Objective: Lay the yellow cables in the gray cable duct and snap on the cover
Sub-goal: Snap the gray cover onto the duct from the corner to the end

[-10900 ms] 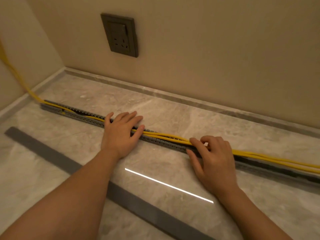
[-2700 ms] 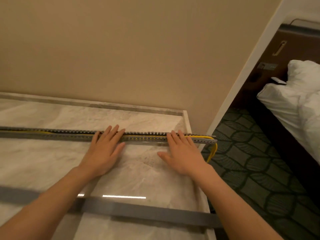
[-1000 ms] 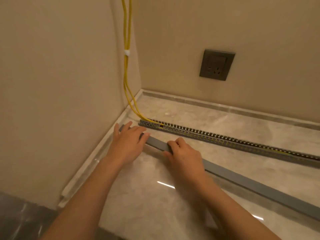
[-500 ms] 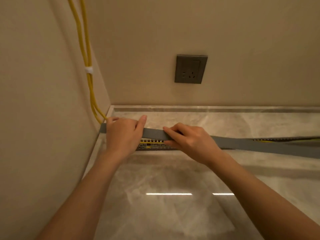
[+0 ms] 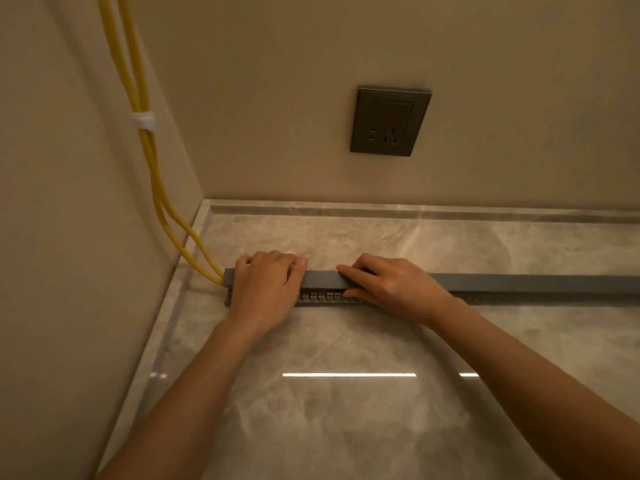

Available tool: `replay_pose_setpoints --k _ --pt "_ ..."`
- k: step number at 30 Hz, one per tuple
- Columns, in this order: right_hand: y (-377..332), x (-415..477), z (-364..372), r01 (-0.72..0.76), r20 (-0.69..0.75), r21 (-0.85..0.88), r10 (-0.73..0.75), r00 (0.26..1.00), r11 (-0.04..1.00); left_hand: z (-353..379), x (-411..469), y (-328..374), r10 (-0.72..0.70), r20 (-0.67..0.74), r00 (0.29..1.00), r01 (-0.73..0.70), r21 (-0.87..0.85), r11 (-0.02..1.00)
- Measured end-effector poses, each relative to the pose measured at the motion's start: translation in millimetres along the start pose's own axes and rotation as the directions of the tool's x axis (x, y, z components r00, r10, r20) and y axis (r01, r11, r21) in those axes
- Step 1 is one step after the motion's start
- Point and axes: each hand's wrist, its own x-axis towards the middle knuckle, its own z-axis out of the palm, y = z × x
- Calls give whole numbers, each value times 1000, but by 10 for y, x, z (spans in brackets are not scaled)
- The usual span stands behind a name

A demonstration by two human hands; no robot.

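Head view: both hands on the gray cover at the duct's corner end

Nearest the camera, two bare forearms reach across a polished marble counter [image 5: 346, 427], where a strip of light [image 5: 349, 374] is reflected. The left hand [image 5: 266, 285] lies over the gray cover [image 5: 536, 282] with its fingers curved over the far edge. It hides the spot next to the cover's left end. Just beside it, the right hand [image 5: 391, 285] pinches the cover, fingers on top and thumb on the near side. Between the hands, the slotted wall of the gray cable duct [image 5: 322, 296] shows under the cover.

Half a second ago the cover slanted across the duct and yellow showed in the slots. Now the cover runs along the duct's top.

The yellow cables [image 5: 152, 174] leave the duct's left end and climb the side wall, bound by a white tie [image 5: 142, 120]. A dark wall socket [image 5: 390, 121] sits on the back wall.
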Motion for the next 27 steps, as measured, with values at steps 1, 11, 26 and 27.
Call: replay_pose_setpoints --k 1,11,26,27 --pt "-11 -5 22 -17 -10 -4 17 1000 1000 15 -15 -15 10 -5 1000 -10 9 1000" --pt "-260 154 201 -168 19 32 167 986 985 2 -33 -72 39 -29 999 -42 -118 992" --pt "-315 502 139 -167 23 -4 167 986 986 -286 -246 -353 -786 -165 596 164 -933 320" --pt "-310 511 114 -165 15 1 165 986 986 -316 -220 -346 -782 45 621 236 -963 132"
